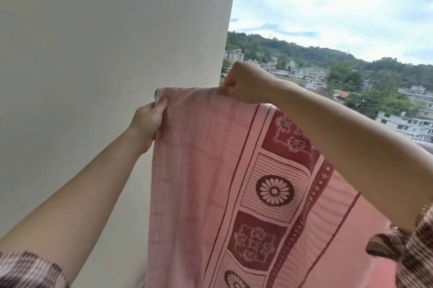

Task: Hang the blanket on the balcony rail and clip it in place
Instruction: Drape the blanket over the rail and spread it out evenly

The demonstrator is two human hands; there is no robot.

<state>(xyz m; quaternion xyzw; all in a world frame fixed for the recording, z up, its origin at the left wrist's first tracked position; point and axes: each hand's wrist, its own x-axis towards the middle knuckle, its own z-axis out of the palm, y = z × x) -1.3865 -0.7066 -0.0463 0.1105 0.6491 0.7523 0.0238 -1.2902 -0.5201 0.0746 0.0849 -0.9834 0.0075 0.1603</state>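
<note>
A pink blanket [210,182] with dark red flower and checked patterns hangs in front of me, draped over something at its top edge. The rail itself is hidden under the cloth. My left hand [148,121] grips the blanket's upper left corner by the white wall. My right hand [243,83] pinches the top edge a little further right, with its fingers curled round the fabric. No clip shows in view.
A plain white wall [105,53] fills the left half. Beyond the blanket lies open air, with houses [311,75] and a wooded hillside [304,50] far below under a cloudy sky. Striped sleeves [417,248] sit at the frame's lower corners.
</note>
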